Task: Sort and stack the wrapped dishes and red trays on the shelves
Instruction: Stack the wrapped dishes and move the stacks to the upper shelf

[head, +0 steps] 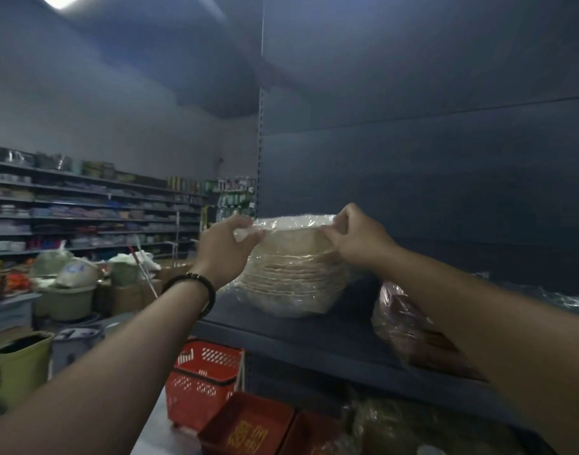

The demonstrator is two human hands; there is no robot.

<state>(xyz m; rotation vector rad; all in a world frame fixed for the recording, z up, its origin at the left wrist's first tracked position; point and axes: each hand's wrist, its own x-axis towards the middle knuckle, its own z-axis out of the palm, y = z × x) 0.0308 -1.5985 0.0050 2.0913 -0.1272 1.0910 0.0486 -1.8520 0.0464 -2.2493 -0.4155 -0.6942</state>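
A stack of cream bowls wrapped in clear plastic (296,274) stands on the dark upper shelf (314,339). My left hand (224,249) grips its left rim and my right hand (355,238) grips its right rim, fingers curled over the wrap. To the right on the same shelf lies a plastic-wrapped bundle of reddish dishes (409,326), partly hidden by my right forearm. Red trays with yellow lettering (248,428) sit below the shelf at the bottom centre.
A red shopping basket (204,379) stands on the floor below the shelf's left end. More wrapped goods (399,425) fill the lower shelf. Buckets, sacks and boxes (71,290) crowd the floor at left, with stocked store shelves (94,211) behind.
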